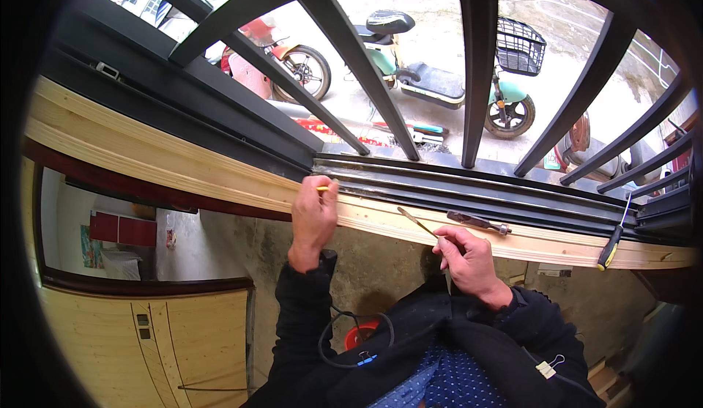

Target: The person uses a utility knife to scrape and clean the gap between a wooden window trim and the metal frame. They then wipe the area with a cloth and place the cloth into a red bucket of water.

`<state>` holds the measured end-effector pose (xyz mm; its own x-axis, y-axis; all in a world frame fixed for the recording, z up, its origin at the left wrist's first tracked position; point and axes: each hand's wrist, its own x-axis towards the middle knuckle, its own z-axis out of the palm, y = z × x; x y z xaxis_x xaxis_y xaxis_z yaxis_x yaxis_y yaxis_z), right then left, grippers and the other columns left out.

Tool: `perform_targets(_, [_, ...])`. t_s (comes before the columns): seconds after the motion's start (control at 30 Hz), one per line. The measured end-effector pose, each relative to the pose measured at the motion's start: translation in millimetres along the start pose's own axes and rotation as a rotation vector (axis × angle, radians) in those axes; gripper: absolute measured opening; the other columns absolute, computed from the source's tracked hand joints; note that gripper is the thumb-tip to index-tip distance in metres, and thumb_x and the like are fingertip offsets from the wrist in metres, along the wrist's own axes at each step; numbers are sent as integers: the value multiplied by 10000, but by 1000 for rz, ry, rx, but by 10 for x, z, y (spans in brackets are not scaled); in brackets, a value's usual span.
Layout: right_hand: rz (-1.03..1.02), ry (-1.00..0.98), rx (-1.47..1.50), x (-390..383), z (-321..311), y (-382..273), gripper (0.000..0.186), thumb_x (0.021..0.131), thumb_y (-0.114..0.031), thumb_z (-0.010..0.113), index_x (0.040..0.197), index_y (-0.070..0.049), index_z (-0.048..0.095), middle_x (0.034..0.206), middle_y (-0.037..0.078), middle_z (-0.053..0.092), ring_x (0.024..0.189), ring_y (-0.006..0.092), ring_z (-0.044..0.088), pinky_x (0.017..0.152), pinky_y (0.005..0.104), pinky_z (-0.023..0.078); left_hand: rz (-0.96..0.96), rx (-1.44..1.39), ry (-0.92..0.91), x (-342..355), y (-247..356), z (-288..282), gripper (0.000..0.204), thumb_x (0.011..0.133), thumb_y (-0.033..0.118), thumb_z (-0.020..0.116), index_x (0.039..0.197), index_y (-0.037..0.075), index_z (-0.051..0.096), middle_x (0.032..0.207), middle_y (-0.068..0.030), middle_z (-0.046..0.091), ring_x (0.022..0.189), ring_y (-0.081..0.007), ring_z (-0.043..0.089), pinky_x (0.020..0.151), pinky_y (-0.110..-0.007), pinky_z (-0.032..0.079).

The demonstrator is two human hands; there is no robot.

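Overhead, pale wooden sill (pixel 183 162) under black window bars (pixel 476 71).

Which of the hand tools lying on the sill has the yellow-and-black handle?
The screwdriver at the far right end of the wooden sill board, lying untouched. The other loose tool, nearer the right hand, is dark and brownish.

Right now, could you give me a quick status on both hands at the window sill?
Left hand closed on a yellow pencil, resting on the wooden sill board. Right hand holds a thin metal blade. Screwdriver lies clear at right.
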<state>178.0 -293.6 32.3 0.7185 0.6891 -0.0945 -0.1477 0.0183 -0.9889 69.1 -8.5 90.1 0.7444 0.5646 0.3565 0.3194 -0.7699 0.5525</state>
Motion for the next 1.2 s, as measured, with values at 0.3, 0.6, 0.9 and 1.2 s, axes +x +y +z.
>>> perform_targets(0.3, [3,17,-34,87,220,45,188,1022,-43,615,1170,21,711,807,59,737,604,82,648,561,244,518,148,272,-129,153,-396,274,150,1019,155,635,985,20,580,949,-179,621,895,-419,602,762,-487,486])
perform_targets(0.6, [-38,43,-194,209,181,-47,197,1002,-27,613,1165,36,702,812,130,745,653,177,714,611,297,558,-68,4,-81,150,-312,70,197,1054,214,623,1040,17,612,944,-203,654,858,-429,638,746,-462,507])
perform_targets(0.9, [-259,12,-461,467,219,-197,131,978,-12,582,1076,24,661,818,202,704,741,360,732,665,428,576,-66,-121,-91,110,-461,234,203,1051,209,647,1002,13,623,818,-177,649,718,-343,619,665,-411,493])
perform_targets(1.2, [-267,-45,-682,739,286,-260,124,950,-37,564,980,31,663,796,283,691,769,465,697,692,522,555,-164,-253,-46,142,-598,66,222,1105,242,585,1029,36,615,852,-2,675,690,-63,556,644,-237,479])
